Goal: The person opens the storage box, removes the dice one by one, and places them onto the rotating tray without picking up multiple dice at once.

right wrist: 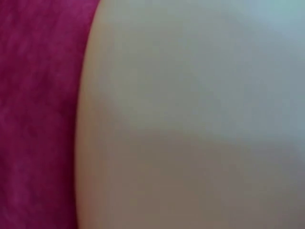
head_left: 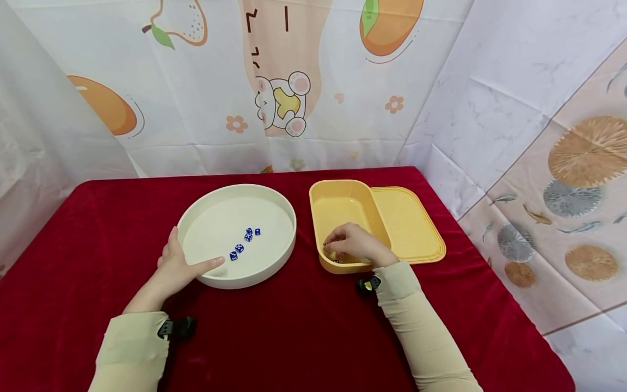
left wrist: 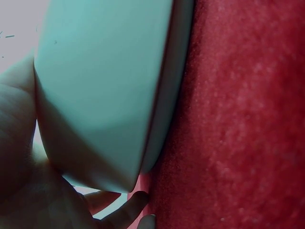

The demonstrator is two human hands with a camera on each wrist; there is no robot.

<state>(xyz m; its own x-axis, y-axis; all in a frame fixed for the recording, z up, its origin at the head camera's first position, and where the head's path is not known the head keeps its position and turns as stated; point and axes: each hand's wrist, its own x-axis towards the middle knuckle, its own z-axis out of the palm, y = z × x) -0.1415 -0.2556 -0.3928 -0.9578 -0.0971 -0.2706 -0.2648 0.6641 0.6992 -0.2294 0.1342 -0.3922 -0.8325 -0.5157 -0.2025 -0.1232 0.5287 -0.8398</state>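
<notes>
Several blue dice [head_left: 239,248] with white pips lie in the round cream tray [head_left: 235,282], in a loose diagonal line right of its middle. My left hand [head_left: 178,267] grips the tray's near left side, the thumb over the rim and the fingers along the outer wall. In the left wrist view, that wall [left wrist: 105,86] fills the middle. My right hand [head_left: 355,242] reaches into the near end of the yellow box [head_left: 313,218]. Its fingers are curled, with a small dark die [head_left: 325,247] at the fingertips. Another dark die [head_left: 335,261] shows below them.
The flat yellow lid [head_left: 409,223] lies right of the box, partly under its edge. A dark red cloth [head_left: 274,337] covers the table. Printed curtains [head_left: 196,109] hang behind it and along the right. Pale blur [right wrist: 190,119] fills most of the right wrist view.
</notes>
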